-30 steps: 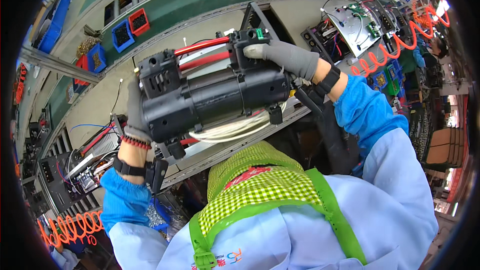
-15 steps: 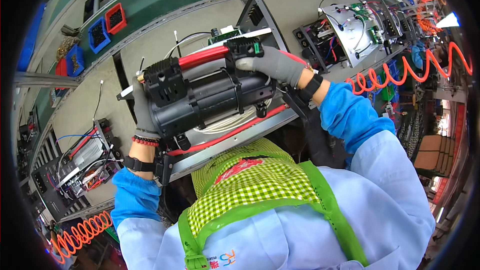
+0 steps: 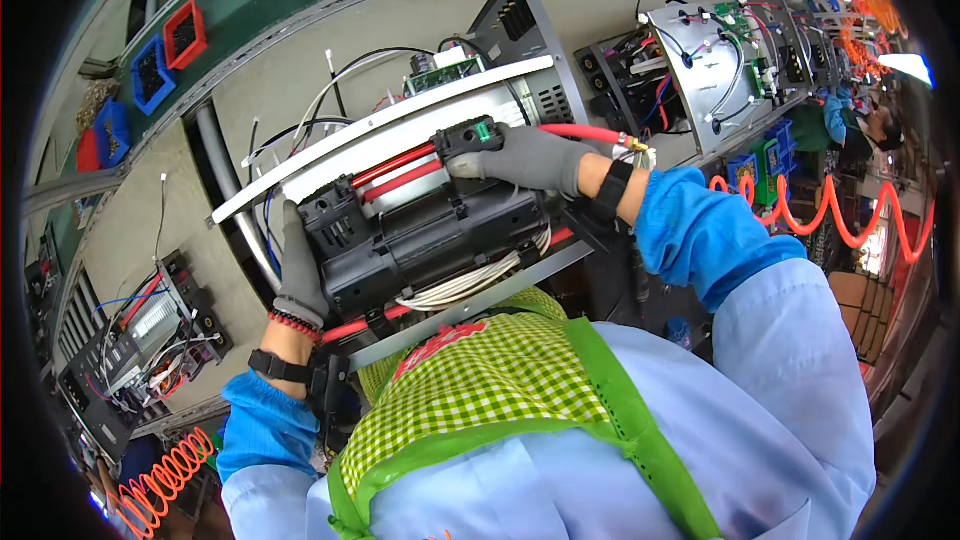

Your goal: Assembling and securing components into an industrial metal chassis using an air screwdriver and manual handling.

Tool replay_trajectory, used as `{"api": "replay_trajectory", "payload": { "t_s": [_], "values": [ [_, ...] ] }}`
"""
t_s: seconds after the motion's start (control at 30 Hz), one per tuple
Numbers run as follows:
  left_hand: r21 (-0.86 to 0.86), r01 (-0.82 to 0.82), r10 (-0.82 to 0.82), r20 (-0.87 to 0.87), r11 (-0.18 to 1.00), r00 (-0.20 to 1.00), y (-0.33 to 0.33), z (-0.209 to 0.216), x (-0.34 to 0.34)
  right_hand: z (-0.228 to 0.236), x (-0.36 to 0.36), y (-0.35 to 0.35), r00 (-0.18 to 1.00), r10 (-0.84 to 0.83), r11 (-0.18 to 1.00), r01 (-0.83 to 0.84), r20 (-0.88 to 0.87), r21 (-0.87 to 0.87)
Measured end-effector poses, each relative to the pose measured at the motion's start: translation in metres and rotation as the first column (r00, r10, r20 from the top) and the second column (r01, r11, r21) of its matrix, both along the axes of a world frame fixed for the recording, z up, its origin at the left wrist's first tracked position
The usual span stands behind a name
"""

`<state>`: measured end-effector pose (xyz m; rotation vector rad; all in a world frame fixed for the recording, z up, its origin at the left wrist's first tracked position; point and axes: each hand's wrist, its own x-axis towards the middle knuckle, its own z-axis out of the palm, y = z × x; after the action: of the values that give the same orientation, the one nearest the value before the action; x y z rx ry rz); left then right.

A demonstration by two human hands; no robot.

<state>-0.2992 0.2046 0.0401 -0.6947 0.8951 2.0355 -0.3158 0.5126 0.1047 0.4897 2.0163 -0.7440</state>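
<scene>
Black motor-pump unit (image 3: pixel 425 240), frame centre, above metal chassis (image 3: pixel 400 125). Judged heavy, rigid; best held at both ends. Left hand (image 3: pixel 297 275) wrapped closed on left end; right hand (image 3: pixel 525 158) closed over top-right fitting, prob. gripping. Ribbed black casing, red hoses (image 3: pixel 395 168), white cable bundle beneath.

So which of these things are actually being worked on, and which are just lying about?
In hand:
black pump unit, gripped by left hand and right hand
red hoses on it

Lying about:
open metal chassis
red bin
blue bin
orange coiled hose
</scene>
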Motion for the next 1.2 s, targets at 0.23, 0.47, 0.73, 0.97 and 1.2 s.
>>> {"api": "replay_trajectory", "payload": {
  "t_s": [0.23,0.47,0.73,0.97,1.2],
  "values": [
    [-0.06,0.047,-0.044,0.04,0.997,0.998,-0.015,-0.018,-0.004,-0.031,0.003,-0.003,0.995,-0.094,0.935,0.094,0.015,-0.343],
    [-0.152,-0.031,0.055,0.156,0.988,0.986,-0.03,-0.01,-0.006,-0.035,0.0,-0.015,0.999,-0.023,0.934,0.03,0.022,-0.356],
    [-0.232,-0.042,0.094,0.217,0.972,0.972,-0.019,0.002,-0.014,-0.053,0.006,-0.004,0.998,-0.02,0.932,0.04,0.058,-0.361],
    [-0.335,-0.001,0.085,0.238,0.942,0.968,-0.016,-0.001,-0.019,-0.051,0.004,0.001,0.997,0.013,0.944,0.012,0.073,-0.331],
    [-0.373,-0.045,0.124,0.192,0.927,0.974,-0.036,-0.046,-0.002,-0.037,-0.005,-0.003,0.996,0.037,0.946,-0.009,0.079,-0.325]
  ]
}}
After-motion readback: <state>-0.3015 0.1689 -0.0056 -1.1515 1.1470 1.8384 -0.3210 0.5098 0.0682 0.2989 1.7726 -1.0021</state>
